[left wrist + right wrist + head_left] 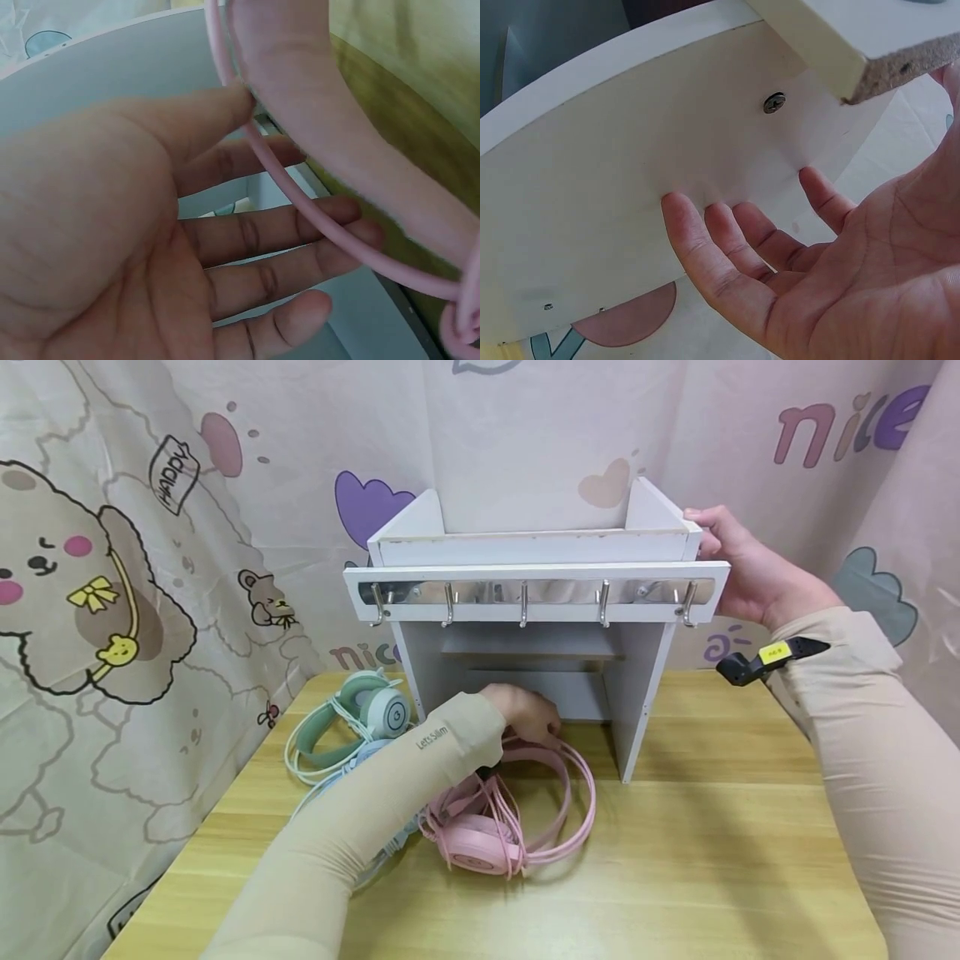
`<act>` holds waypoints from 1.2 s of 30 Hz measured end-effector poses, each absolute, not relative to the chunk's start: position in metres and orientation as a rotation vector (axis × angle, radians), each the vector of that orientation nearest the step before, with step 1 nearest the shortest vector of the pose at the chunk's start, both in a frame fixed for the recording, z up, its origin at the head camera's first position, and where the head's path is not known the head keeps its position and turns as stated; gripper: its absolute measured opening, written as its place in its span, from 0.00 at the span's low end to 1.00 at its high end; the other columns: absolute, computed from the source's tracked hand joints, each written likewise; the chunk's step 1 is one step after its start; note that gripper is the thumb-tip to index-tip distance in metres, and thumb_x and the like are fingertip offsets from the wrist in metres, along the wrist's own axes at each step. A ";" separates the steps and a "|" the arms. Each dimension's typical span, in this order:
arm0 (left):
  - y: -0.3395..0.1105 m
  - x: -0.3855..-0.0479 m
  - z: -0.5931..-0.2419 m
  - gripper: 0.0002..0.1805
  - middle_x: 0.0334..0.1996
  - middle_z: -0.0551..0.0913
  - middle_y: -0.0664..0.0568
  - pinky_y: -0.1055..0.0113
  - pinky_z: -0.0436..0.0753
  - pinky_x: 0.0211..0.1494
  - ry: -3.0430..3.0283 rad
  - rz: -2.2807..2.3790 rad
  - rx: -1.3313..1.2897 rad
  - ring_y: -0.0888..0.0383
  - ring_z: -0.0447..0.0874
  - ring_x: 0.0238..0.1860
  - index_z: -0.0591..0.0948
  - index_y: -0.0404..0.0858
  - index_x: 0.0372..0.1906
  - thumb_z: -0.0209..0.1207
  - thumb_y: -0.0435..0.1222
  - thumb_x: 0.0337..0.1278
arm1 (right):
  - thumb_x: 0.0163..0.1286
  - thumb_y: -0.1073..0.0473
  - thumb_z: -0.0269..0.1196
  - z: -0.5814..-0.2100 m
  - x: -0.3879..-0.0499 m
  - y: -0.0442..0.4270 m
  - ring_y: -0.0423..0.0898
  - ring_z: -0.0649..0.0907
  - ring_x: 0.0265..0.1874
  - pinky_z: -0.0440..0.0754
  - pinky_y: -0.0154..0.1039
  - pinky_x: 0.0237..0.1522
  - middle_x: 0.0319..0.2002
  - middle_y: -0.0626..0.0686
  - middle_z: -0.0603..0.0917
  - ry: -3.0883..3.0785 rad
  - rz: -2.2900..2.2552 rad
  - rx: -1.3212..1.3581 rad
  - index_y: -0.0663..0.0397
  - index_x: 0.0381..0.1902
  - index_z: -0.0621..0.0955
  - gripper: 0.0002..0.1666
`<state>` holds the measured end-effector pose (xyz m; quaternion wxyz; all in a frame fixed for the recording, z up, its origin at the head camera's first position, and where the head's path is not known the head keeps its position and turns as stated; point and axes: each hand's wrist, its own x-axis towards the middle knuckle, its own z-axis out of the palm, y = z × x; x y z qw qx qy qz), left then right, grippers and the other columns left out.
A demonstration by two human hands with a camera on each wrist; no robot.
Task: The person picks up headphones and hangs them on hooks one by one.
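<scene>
Pink headphones [474, 845] with a bundled cable rest on the table before a white hook rack [536, 550]. My left hand [525, 712] reaches down at their far side, by the rack's lower opening. In the left wrist view, the thumb of my left hand [172, 217] lies over the thin pink band [304, 202], with the fingers behind it; the wide pink headband [300, 82] runs alongside. My right hand [757, 568] is at the rack's upper right side. In the right wrist view, several fingertips of my right hand [810, 262] touch the white side panel [630, 180].
Green headphones [386, 712] and light blue headphones [397, 843] lie left of the pink ones, the blue pair partly under my left forearm. Several metal hooks [523, 603] line the rack's front rail. A patterned curtain [525, 435] hangs behind the wooden table [712, 852].
</scene>
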<state>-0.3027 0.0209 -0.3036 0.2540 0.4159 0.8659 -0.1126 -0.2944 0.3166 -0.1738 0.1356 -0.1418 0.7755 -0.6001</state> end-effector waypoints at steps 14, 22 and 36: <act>0.013 -0.298 -0.286 0.09 0.35 0.79 0.58 0.67 0.74 0.32 2.362 -0.241 1.034 0.62 0.75 0.31 0.86 0.51 0.47 0.55 0.44 0.81 | 0.73 0.16 0.35 -0.170 -0.295 0.319 0.53 0.66 0.70 0.82 0.52 0.56 0.71 0.46 0.66 2.276 -1.701 -0.378 0.27 0.80 0.58 0.46; 0.009 -0.301 -0.286 0.12 0.30 0.71 0.58 0.68 0.70 0.38 2.341 -0.173 1.205 0.61 0.71 0.31 0.75 0.48 0.36 0.49 0.37 0.84 | 0.72 0.16 0.35 -0.173 -0.295 0.319 0.53 0.67 0.69 0.83 0.52 0.55 0.71 0.46 0.66 2.261 -1.707 -0.357 0.26 0.81 0.57 0.47; -0.013 -0.300 -0.278 0.14 0.50 0.83 0.51 0.60 0.79 0.55 2.384 0.054 1.285 0.56 0.79 0.48 0.82 0.43 0.55 0.51 0.46 0.86 | 0.74 0.17 0.36 -0.174 -0.296 0.319 0.50 0.70 0.66 0.82 0.52 0.55 0.67 0.46 0.71 2.258 -1.733 -0.384 0.28 0.75 0.63 0.42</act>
